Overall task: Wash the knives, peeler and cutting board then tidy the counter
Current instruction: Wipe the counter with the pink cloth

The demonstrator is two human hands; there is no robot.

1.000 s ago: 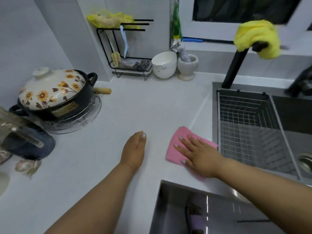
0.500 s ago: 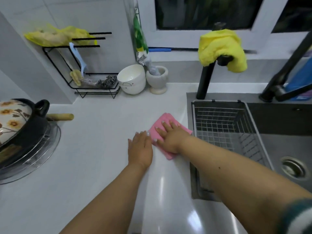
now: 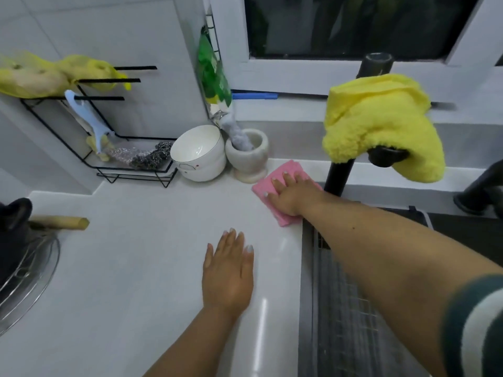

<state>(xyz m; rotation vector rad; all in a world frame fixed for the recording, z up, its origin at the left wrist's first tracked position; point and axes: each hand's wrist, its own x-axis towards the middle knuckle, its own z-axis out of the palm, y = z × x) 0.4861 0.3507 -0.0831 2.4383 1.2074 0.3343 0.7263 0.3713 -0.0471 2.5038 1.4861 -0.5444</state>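
Counter (image 3: 141,268) white, glossy; right hand (image 3: 292,194) presses pink cloth (image 3: 268,186) flat.

Home kitchen — sink (image 3: 353,336), faucet (image 3: 343,170) (cloth-draped), bowl (image 3: 198,156), countertop (image 3: 136,268).

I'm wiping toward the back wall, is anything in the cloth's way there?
Yes. The mortar stands just beyond the cloth under the right hand, with the bowl to its left.
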